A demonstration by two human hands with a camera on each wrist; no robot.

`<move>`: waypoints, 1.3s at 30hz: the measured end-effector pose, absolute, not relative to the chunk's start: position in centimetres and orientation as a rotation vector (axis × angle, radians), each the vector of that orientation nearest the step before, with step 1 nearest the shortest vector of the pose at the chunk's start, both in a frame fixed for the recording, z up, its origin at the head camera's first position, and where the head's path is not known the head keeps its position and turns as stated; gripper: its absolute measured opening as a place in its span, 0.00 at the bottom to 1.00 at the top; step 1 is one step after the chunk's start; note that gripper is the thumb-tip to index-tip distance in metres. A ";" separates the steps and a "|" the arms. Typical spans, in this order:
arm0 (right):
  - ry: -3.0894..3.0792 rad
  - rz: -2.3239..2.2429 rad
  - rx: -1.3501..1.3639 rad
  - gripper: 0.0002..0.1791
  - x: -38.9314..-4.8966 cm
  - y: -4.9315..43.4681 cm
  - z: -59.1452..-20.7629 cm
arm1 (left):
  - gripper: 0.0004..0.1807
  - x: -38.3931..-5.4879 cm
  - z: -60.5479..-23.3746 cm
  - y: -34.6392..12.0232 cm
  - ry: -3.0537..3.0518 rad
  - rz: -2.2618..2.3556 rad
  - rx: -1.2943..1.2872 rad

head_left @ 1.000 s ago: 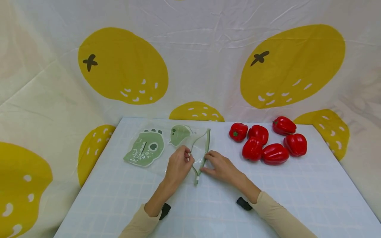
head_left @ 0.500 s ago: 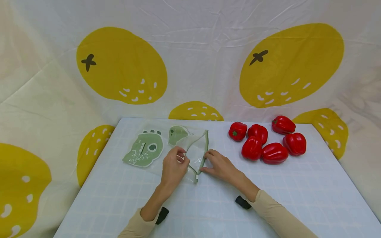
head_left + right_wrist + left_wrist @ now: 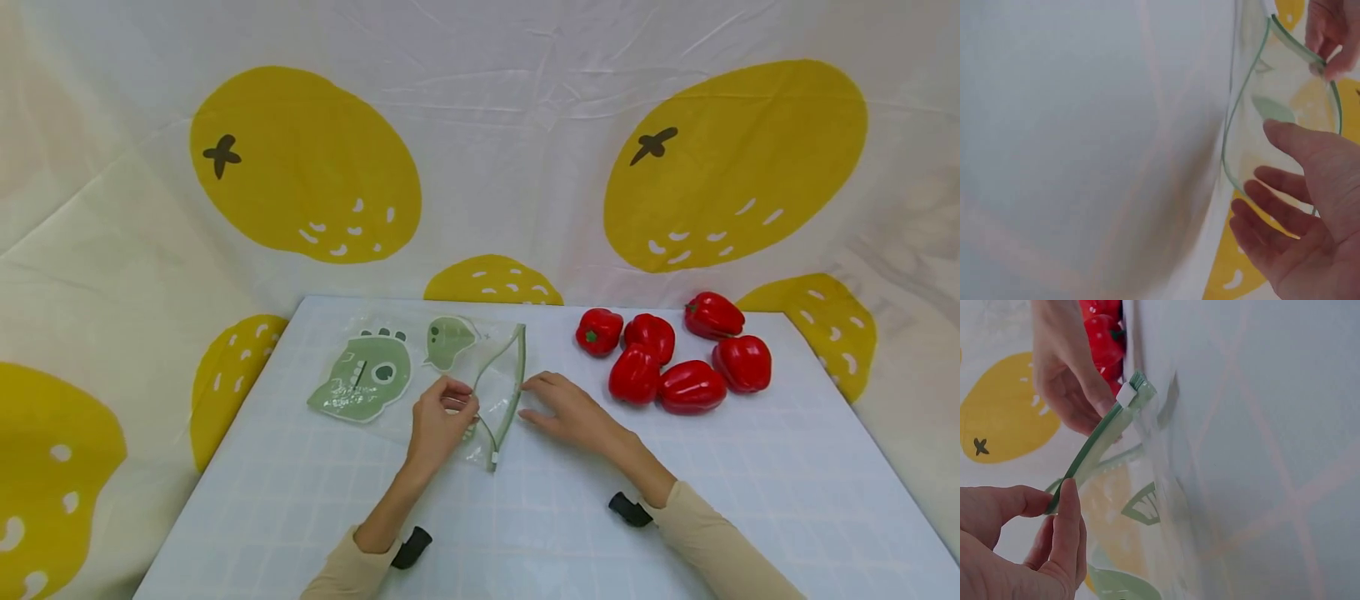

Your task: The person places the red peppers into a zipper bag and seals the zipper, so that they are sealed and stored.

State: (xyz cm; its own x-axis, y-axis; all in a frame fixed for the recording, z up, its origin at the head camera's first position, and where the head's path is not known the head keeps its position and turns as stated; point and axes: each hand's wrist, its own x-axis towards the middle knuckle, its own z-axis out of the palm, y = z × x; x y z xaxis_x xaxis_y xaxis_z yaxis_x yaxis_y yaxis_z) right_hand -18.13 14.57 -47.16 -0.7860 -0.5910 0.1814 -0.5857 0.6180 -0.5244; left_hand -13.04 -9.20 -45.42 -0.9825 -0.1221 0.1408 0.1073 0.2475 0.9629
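Note:
A clear slider zip bag with green dinosaur prints lies on the table, its mouth to the right. My left hand pinches the upper green rim between thumb and fingers, lifting it so the mouth gapes. In the left wrist view a white slider sits at the near end of the rim. Beside the lower rim is my right hand, thumb and fingers spread and holding nothing. The right wrist view shows those fingers in front of the open mouth.
Several red bell peppers lie grouped at the back right of the table. A hanging cloth with yellow fruit prints stands behind the table and along its sides.
My left hand has drawn the upper rim leftward, widening the mouth. My right hand has let go of the lower rim and moved slightly right. The peppers have stayed put.

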 end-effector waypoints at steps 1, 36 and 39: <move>2.843 -0.922 -1.016 0.24 -18.2 14.8 -47.1 | 0.05 -13.1 -45.5 -9.2 -2.334 -1.818 0.014; 3.326 -1.204 -0.646 0.31 -18.4 22.4 -44.7 | 0.06 -13.9 -46.4 -8.6 -2.270 -1.925 0.053; 3.327 -1.221 -0.583 0.33 -18.2 23.0 -44.6 | 0.06 -14.0 -46.3 -8.6 -2.273 -1.920 0.056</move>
